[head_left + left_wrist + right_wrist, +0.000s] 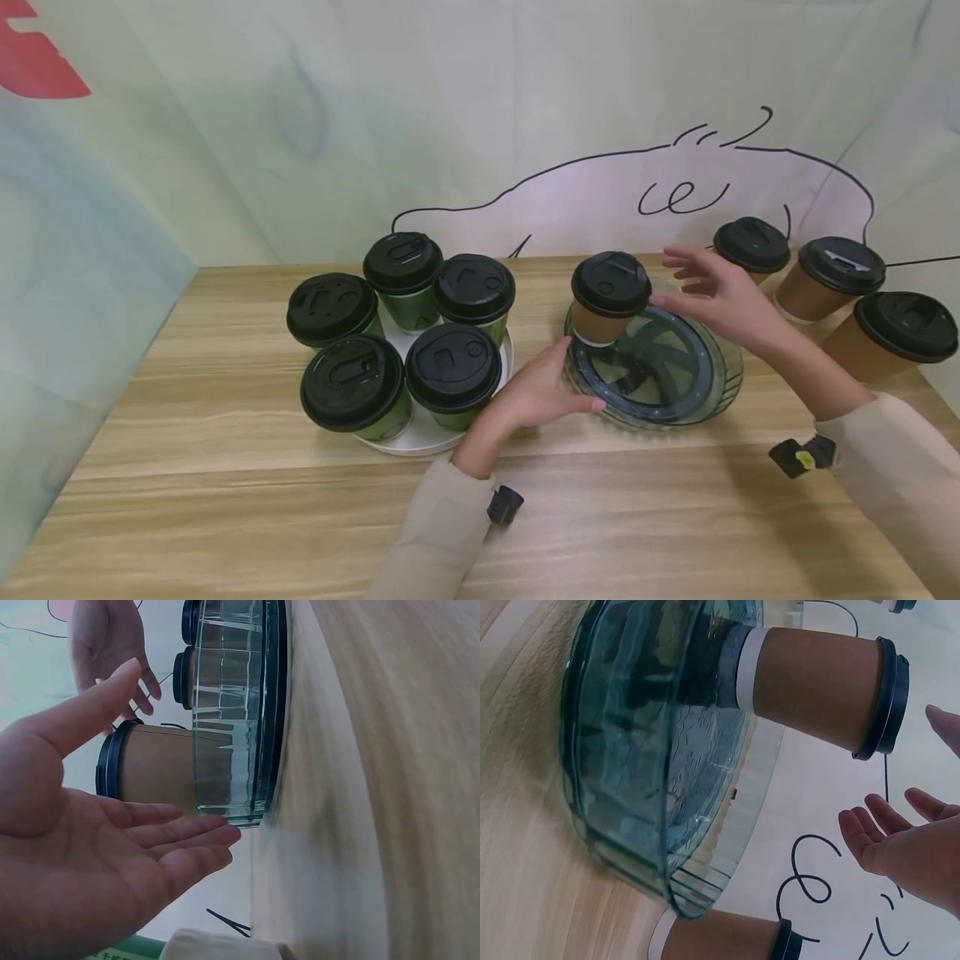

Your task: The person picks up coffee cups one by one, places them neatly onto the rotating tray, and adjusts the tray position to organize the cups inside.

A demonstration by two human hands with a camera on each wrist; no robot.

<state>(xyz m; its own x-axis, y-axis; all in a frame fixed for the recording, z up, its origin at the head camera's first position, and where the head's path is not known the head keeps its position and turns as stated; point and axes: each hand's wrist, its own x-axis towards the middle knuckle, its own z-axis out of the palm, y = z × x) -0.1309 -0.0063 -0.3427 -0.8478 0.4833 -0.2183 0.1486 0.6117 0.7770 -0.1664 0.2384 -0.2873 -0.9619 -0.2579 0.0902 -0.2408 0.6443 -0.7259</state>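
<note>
left grip [542,390]: fingers straight, beside glass bowl [727,371] | right grip [722,302]: fingers loosely spread, near brown cup [607,300] inside bowl

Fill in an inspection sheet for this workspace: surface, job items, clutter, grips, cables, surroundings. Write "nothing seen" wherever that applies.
Surface: wood-grain tabletop, with soft shadows.
Job items: one brown cup, lidded, upright inside a clear dish; three more brown cups, lidded, at right; five green cups, lidded, grouped at a white tray.
Clutter: nothing seen.
Grips: left grip spread at the dish's left side, contact unclear; right grip beside the dish's cup, apart from it.
Cables: nothing seen.
Surroundings: pale backdrop with a black line drawing and a red shape.
</note>
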